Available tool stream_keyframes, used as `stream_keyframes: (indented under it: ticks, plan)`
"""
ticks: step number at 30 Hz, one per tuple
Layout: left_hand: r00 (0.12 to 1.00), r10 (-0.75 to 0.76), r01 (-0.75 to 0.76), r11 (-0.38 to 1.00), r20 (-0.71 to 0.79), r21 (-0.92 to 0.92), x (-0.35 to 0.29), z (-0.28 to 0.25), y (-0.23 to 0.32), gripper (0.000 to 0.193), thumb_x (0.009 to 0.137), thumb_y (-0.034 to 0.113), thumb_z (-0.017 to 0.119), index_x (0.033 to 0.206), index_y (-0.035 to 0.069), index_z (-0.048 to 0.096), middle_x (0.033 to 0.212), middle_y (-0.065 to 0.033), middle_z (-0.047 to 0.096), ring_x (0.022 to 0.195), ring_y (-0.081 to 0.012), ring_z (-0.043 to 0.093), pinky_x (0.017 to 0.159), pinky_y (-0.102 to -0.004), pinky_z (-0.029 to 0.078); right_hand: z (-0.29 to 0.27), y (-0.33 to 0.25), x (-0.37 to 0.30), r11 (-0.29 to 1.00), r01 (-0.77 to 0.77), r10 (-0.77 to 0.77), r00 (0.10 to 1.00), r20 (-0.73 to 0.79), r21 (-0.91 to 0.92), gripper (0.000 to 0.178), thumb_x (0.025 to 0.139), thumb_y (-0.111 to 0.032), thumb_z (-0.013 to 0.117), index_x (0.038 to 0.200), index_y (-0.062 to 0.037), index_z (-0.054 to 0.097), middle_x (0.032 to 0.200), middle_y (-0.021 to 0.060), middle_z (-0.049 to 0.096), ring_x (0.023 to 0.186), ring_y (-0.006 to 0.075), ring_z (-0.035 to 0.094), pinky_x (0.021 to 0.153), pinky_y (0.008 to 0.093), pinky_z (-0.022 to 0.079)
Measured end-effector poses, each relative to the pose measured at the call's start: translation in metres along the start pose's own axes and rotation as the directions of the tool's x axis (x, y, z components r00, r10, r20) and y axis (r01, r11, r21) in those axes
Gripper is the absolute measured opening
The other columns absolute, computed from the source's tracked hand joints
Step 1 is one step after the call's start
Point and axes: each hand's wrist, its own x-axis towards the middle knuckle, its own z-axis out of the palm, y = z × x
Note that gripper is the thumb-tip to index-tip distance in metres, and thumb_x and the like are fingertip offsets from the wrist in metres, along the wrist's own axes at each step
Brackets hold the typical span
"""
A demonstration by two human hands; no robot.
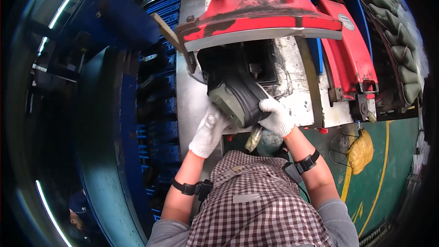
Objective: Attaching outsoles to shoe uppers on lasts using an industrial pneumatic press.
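Between my gloved hands is a boot-shaped piece [231, 103], black on top with a grey-green face toward me, tilted above the metal worktable [292, 77]. My left hand [209, 130], in a white knit glove, holds its lower left side; the fingertips are partly hidden by the piece. My right hand [277, 118], gloved the same way with an orange cuff edge, grips its lower right corner. The piece's far end reaches under a red machine head [260, 11] with a metal lower edge, near a black opening [260, 61] in the table.
Another red machine arm [350, 55] stands to the right. A rack of several grey-green padded pieces [404, 59] lines the far right. A yellow bag [360, 151] hangs by a wire ring above the green floor. Left are blue slatted racks [169, 87] and a long blue-green surface [103, 155].
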Motion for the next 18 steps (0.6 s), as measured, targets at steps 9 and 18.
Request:
stream_keyframes:
  ticks: [9,18]
  plan:
    - [0.970,-0.003,-0.069,0.956,-0.242,-0.286,-0.027,-0.015,-0.012,0.082,0.079,0.024,0.079,0.150,0.002,0.044,0.140,-0.0136,0.059,0.125,-0.0281,0.062,0.109,-0.0444,0.052,0.014,0.042,0.012,0.981,-0.169,0.176,0.981,0.083,-0.092,0.095,0.076,-0.010,0.067,0.162,-0.0029,0.030,0.160,0.0136,0.044,0.147,0.0248,0.044,0.122,0.0355,0.033]
    - [0.833,0.430,-0.192,0.816,-0.350,0.545,-0.061,-0.061,-0.011,0.096,0.068,0.017,0.087,0.151,0.005,0.040,0.134,-0.0077,0.058,0.118,-0.0205,0.059,0.103,-0.0363,0.049,0.011,0.031,0.016,-0.190,0.157,-0.275,0.939,0.206,-0.969,0.050,0.087,-0.021,0.062,0.136,-0.0082,0.063,0.136,0.0175,0.063,0.130,0.0375,0.056,0.114,0.0456,0.041]
